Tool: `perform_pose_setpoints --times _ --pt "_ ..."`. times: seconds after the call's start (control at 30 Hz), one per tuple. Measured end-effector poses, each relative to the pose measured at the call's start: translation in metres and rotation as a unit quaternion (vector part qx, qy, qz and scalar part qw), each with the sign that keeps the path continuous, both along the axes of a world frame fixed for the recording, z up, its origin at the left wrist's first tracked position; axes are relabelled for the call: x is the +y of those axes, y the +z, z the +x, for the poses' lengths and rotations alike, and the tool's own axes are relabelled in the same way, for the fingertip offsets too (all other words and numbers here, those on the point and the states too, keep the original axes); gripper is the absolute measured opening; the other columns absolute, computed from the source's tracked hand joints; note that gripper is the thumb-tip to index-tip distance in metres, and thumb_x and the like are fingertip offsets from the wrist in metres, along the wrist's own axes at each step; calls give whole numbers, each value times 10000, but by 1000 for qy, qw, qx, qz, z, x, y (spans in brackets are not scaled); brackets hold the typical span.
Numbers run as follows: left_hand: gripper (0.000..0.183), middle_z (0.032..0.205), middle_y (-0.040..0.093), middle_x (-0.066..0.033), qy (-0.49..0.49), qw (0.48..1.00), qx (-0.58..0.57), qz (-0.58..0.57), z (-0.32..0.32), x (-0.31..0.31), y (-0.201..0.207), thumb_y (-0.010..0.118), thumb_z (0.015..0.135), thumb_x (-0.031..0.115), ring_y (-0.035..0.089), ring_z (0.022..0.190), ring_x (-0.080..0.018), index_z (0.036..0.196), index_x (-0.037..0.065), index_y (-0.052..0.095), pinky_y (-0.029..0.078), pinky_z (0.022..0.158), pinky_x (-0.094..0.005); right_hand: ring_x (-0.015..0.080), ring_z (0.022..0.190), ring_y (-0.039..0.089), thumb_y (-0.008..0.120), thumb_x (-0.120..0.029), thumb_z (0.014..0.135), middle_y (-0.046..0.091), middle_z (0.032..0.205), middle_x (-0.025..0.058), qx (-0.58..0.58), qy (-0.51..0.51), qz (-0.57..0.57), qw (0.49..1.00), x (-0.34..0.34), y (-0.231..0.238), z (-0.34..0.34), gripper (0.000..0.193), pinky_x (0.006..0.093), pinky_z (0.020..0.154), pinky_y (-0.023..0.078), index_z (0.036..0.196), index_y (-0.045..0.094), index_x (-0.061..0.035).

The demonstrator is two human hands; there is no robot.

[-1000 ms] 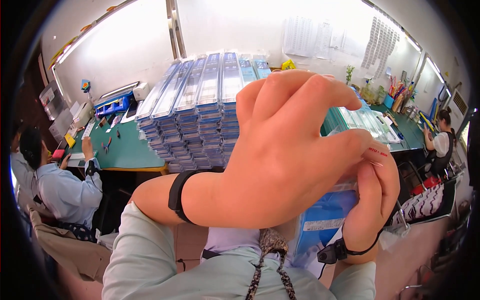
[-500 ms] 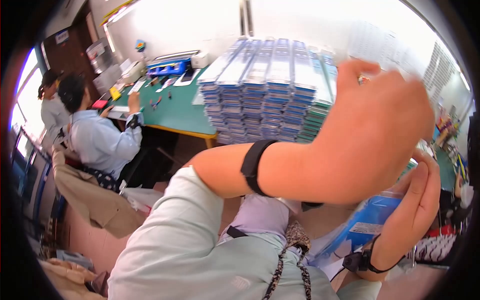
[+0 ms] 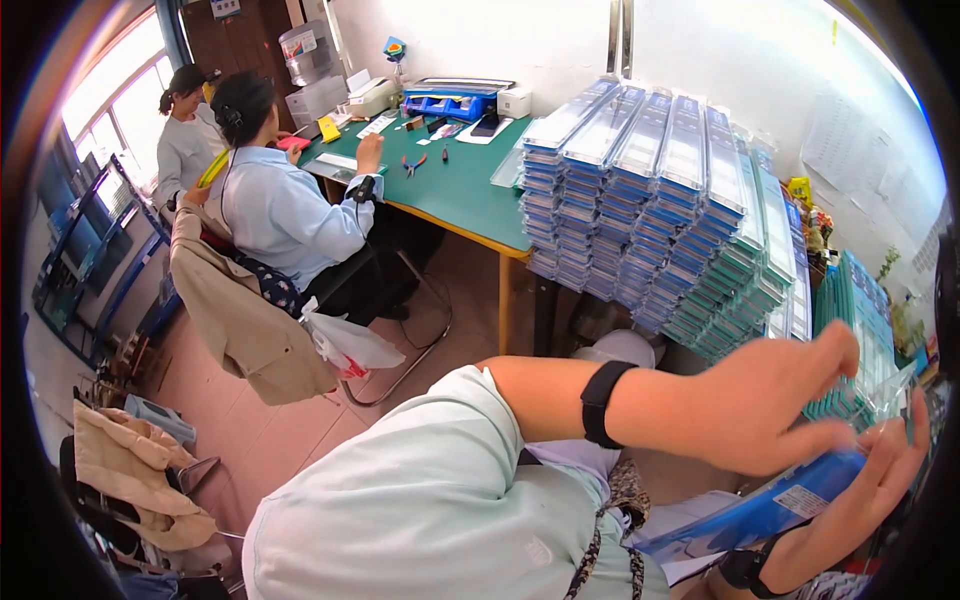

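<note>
At the lower right, my right hand grips a long flat blue package in clear plastic, with a white label on its face. The package slants from my fingers down toward my lap. Over its upper end reaches my left hand, a black band on its wrist. Its thumb and bent forefinger are apart, the thumb close to the package's top edge; whether it touches the plastic I cannot tell. Clear film shows beside the fingertips. A black strapped device sits on my right wrist.
Tall stacks of similar blue and green packages stand beyond my hands. Behind them is a green table with pliers and a blue organiser. A seated person works there; another person stands farther left. A coat-draped chair is nearby.
My view has swung left, so the table and people sit farther right in it. My left hand has come down from its raised position to the package top. My right hand still holds the package.
</note>
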State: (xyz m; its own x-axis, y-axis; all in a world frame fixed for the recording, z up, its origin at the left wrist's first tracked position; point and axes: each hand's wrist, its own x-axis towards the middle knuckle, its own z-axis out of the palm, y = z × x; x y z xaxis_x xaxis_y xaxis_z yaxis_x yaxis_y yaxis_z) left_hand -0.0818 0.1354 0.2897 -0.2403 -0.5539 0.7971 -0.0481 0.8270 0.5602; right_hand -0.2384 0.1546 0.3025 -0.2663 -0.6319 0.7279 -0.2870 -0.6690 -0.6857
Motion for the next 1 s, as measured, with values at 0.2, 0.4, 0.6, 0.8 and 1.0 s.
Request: perform_pose_setpoints --times 0.2,0.4,0.6,0.8,1.0 --pt "307 702 463 -71 -86 995 22 38 -10 -3 -8 648 804 246 479 587 -232 950 24 493 365 532 -327 145 1028 455 414 -244 958 462 1078 87 38 145 36 988 1 -18 -28 420 294 921 337 1270 399 37" --pt "173 699 381 17 -246 940 115 208 -10 3 1 630 801 105 318 612 -76 944 27 571 269 542 -248 236 1260 371 407 -218 956 422 1298 150 -39 117 64 990 5 -29 -20 409 345 1054 273 1266 384 46" --pt "79 789 392 29 -309 900 229 203 -23 2 -8 639 795 74 354 679 -72 874 71 639 278 595 -228 279 979 546 470 -134 945 583 1062 184 82 171 -21 982 1 -17 -26 236 389 892 395 1041 559 62" --pt "62 728 378 39 -325 898 237 178 -28 -1 -19 684 776 67 367 682 -75 835 79 668 286 621 -234 327 815 514 388 -236 975 511 985 205 199 170 -137 955 -11 -27 -40 333 391 710 423 1015 480 81" --pt "85 633 383 18 -270 947 165 60 -22 -6 -19 694 769 64 406 635 -119 851 84 693 308 576 -263 234 989 442 463 -130 896 362 1026 81 -100 463 -58 879 -12 -39 -32 116 422 999 319 969 423 -48"
